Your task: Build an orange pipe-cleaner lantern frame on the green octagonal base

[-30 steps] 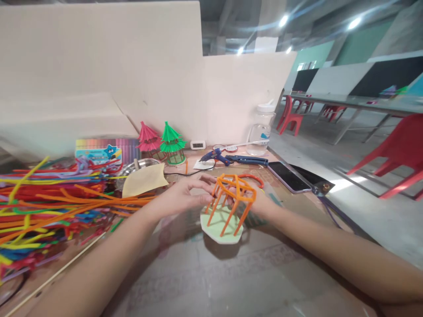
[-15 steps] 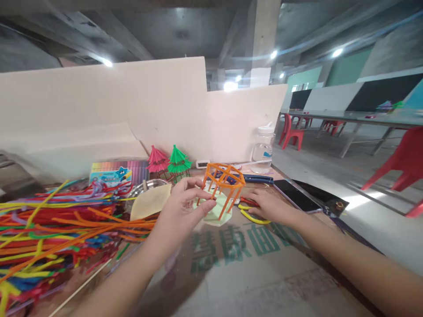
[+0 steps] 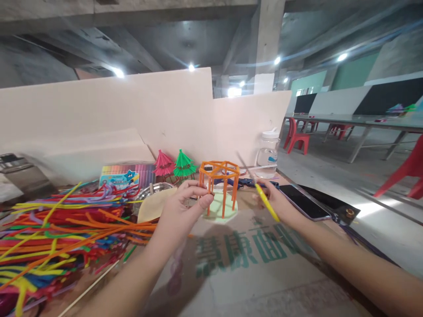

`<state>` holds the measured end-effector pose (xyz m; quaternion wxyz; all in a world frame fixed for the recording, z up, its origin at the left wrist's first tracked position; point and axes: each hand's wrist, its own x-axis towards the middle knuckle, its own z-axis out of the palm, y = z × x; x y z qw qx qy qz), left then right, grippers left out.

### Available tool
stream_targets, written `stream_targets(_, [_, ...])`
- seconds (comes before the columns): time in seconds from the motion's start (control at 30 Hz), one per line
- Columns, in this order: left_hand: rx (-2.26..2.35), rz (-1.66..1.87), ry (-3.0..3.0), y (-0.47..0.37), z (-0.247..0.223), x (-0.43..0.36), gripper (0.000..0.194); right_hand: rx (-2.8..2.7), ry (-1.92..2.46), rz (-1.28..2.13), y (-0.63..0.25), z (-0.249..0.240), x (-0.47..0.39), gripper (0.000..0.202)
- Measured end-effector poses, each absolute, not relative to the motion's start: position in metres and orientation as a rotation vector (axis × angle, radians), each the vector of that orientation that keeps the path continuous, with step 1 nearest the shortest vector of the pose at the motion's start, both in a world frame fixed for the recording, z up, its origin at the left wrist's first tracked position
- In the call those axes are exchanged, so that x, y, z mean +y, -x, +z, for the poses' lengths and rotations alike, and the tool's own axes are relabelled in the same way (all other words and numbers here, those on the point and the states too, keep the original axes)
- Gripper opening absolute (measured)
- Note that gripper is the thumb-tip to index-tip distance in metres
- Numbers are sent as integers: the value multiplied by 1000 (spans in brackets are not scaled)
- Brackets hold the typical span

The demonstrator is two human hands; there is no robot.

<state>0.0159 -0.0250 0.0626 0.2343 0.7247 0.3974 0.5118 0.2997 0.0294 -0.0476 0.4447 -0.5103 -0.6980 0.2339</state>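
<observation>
An orange frame [image 3: 220,168] of fuzzy-looking sticks, with a six-sided top and several legs, stands upright on a pale green disc [image 3: 220,212]. My left hand [image 3: 193,200] is closed in a pinch at one of its left legs, and a small dark bit shows between thumb and fingertip. To the right of the frame, my right hand [image 3: 269,200] grips a yellow-handled tool [image 3: 265,200]. Its thin grey end points up and left, blurred by motion, so its exact kind is unclear.
Many coloured pipe cleaners [image 3: 66,237] lie heaped at left. Behind are a metal bowl [image 3: 139,196], a marker set [image 3: 120,178], pink [image 3: 164,165] and green [image 3: 183,165] tree-like models, and a bottle [image 3: 268,152]. A phone [image 3: 306,201] lies at right; printed cardboard [image 3: 231,281] covers the front.
My right hand has picked up the yellow-handled tool from the table and raised it. The orange frame appears more upright; my left hand keeps its pinch. The view has shifted slightly.
</observation>
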Motion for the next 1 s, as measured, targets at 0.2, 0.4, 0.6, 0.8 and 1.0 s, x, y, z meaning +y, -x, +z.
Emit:
stream_targets(0.2, [1101,1352,-1942,-27,49,-20,17,-1331,769,839,-261,1,-21,43])
stream_targets(0.4, [1028,1245,-1920,-37,32,-21,17,-1319,768,820,-243,9,-47,41])
stream_targets(0.6, [1048,1228,-2132,-38,37,-30,21,-1370,815,797,-245,6,-46,38])
stream_targets(0.8, [1064,1742,-1856,-6,65,-18,35,-1383,783,795,-251,12,-43,34])
stream_targets(1.0, [1024,1758,-1735,11,72,2,13,-1389,759,795,-251,17,-45,36])
